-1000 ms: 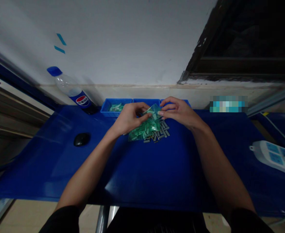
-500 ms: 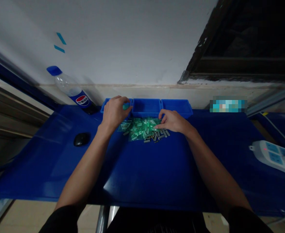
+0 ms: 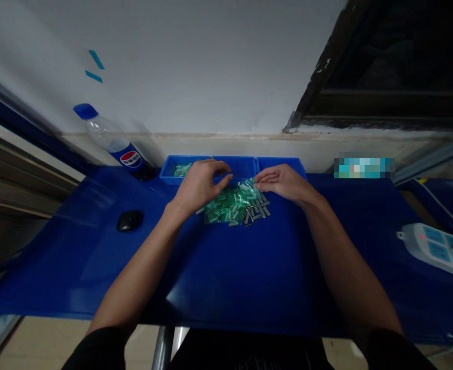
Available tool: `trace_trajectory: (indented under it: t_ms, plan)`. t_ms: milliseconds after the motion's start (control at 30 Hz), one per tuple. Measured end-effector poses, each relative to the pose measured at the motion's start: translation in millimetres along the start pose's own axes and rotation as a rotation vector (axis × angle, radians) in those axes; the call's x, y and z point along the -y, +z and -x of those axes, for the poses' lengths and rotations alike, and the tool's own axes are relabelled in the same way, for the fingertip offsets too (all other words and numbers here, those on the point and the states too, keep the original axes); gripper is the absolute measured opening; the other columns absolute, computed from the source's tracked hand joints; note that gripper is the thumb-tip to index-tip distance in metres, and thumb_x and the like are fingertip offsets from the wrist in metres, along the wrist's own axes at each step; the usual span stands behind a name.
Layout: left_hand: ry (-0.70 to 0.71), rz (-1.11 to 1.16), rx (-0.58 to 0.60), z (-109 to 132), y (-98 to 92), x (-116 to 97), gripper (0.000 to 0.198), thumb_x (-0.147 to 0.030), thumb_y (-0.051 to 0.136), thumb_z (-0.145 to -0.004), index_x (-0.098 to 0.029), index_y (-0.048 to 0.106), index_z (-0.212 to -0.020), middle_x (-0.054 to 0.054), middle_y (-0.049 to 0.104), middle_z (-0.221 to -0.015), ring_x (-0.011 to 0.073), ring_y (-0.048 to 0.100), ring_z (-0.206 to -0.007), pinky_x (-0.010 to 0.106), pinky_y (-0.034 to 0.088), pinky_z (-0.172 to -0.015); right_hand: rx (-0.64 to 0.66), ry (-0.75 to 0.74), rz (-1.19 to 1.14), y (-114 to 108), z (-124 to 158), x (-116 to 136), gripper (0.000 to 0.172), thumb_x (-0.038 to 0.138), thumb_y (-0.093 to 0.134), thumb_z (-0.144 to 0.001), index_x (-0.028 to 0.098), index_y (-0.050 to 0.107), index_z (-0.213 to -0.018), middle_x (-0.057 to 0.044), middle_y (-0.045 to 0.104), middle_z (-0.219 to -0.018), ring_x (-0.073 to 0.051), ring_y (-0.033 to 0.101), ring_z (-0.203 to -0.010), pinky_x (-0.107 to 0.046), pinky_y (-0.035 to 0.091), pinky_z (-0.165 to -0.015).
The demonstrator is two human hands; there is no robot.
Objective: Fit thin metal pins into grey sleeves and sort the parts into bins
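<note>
Heap of small glossy green plastic packets (image 3: 230,204) on blue mat (image 3: 226,267), spread left-right. Left hand (image 3: 199,186) fingers curled loosely above; right hand (image 3: 284,182) fingertips pinch a packet.

I count 3 blue bins (image 3: 234,165) in a row, 1 plastic bottle (image 3: 112,144), 1 black mouse (image 3: 129,221), 1 white power strip (image 3: 438,249), and 1 pile of green packets (image 3: 230,205), too many to count. My 2 hands, left hand (image 3: 199,185) and right hand (image 3: 284,182), show.
</note>
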State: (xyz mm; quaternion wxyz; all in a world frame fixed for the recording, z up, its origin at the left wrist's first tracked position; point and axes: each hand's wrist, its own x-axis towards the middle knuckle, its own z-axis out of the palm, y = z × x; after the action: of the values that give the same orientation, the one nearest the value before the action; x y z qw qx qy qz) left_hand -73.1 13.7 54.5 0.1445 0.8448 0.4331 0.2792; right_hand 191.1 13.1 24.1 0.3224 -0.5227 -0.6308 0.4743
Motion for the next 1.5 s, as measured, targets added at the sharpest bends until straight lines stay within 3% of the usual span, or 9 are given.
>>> trace_trajectory:
  t_ms: [133, 333, 567, 733, 933, 1067, 1233, 1367, 1500]
  plan:
    - [0.003, 0.084, 0.016, 0.0, 3.6, -5.0, 0.023, -0.033, 0.067, -0.096, -0.017, 0.079, -0.107, 0.01, 0.081, -0.105, 0.0207, 0.075, -0.09, 0.034, 0.059, -0.085, -0.044, -0.047, -0.061, -5.3, 4.1, 9.9, 0.019, 0.032, 0.09, -0.066, 0.023, 0.081, -0.081, -0.006, 0.077, -0.079, -0.025, 0.075, -0.08, -0.045, 0.063, -0.08]
    - [-0.042, 0.422, 0.057, -0.2, 11.3, -14.0, 0.028, -0.036, 0.075, -0.091, -0.015, 0.076, -0.109, 0.008, 0.08, -0.098, 0.0179, 0.075, -0.086, 0.029, 0.059, -0.077, -0.013, -0.091, -0.176, -6.5, 11.3, 20.9, 0.033, 0.042, 0.093, -0.065, 0.023, 0.08, -0.089, -0.005, 0.078, -0.085, -0.023, 0.073, -0.083, -0.042, 0.06, -0.081]
    - [-0.155, 0.655, 0.076, 0.3, 10.7, -21.3, 0.026, -0.037, 0.08, -0.084, -0.014, 0.073, -0.095, 0.003, 0.07, -0.073, 0.0117, 0.061, -0.06, 0.025, 0.05, -0.056, 0.018, -0.09, -0.229, -1.8, 12.1, 24.7, 0.034, 0.044, 0.092, -0.066, 0.023, 0.078, -0.089, -0.004, 0.076, -0.082, -0.021, 0.07, -0.079, -0.042, 0.059, -0.079]
    - [-0.133, 0.454, -0.01, 0.0, -6.0, -9.4, 0.028, -0.035, 0.078, -0.085, -0.014, 0.076, -0.103, 0.004, 0.072, -0.074, 0.013, 0.063, -0.06, 0.026, 0.05, -0.057, 0.003, -0.084, -0.133, 2.5, 6.8, 16.1, 0.035, 0.05, 0.085, -0.076, 0.022, 0.075, -0.095, -0.006, 0.078, -0.085, -0.022, 0.072, -0.08, -0.039, 0.057, -0.075]
    - [-0.247, -0.123, -0.278, 2.7, -32.9, 28.9, 0.021, -0.029, 0.073, -0.087, -0.019, 0.078, -0.105, 0.007, 0.082, -0.094, 0.0217, 0.075, -0.084, 0.032, 0.06, -0.081, -0.013, -0.039, 0.299, 16.0, -0.5, -7.3, 0.029, 0.045, 0.078, -0.085, 0.022, 0.063, -0.078, -0.005, 0.073, -0.068, -0.019, 0.065, -0.062, -0.034, 0.044, -0.058]
    - [-0.244, -0.179, -0.193, 2.9, -31.1, 40.6, 0.031, -0.029, 0.075, -0.086, -0.018, 0.077, -0.115, 0.011, 0.082, -0.105, 0.0252, 0.076, -0.09, 0.037, 0.061, -0.085, -0.02, 0.006, 0.384, 28.1, -3.1, -14.5, 0.032, 0.034, 0.083, -0.08, 0.023, 0.055, -0.072, 0.0, 0.066, -0.062, -0.016, 0.059, -0.058, -0.032, 0.038, -0.056]
    - [-0.157, -0.022, -0.102, 0.0, -19.2, 31.4, 0.029, -0.032, 0.071, -0.091, -0.016, 0.079, -0.114, 0.011, 0.083, -0.101, 0.0243, 0.078, -0.088, 0.036, 0.061, -0.083, 0.001, 0.008, 0.192, 29.6, -8.7, -20.3, 0.028, 0.021, 0.081, -0.076, 0.024, 0.053, -0.075, 0.0, 0.065, -0.067, -0.018, 0.062, -0.064, -0.032, 0.044, -0.061]
    - [-0.104, 0.121, 0.019, -2.0, -6.9, 19.6, 0.027, -0.034, 0.068, -0.094, -0.016, 0.08, -0.11, 0.009, 0.083, -0.102, 0.0221, 0.078, -0.089, 0.033, 0.061, -0.082, -0.069, -0.09, 0.052, 17.1, -8.0, -15.8, 0.026, 0.027, 0.083, -0.074, 0.024, 0.058, -0.08, -0.001, 0.068, -0.074, -0.02, 0.067, -0.072, -0.035, 0.051, -0.068]
    - [-0.096, 0.292, 0.084, -2.7, 5.5, 8.4, 0.034, -0.035, 0.07, -0.093, -0.015, 0.078, -0.118, 0.01, 0.083, -0.107, 0.0204, 0.078, -0.091, 0.031, 0.062, -0.082, -0.085, -0.156, -0.047, 5.8, -0.3, 0.7, 0.031, 0.034, 0.085, -0.073, 0.024, 0.057, -0.081, 0.0, 0.066, -0.077, -0.019, 0.064, -0.073, -0.037, 0.053, -0.072]
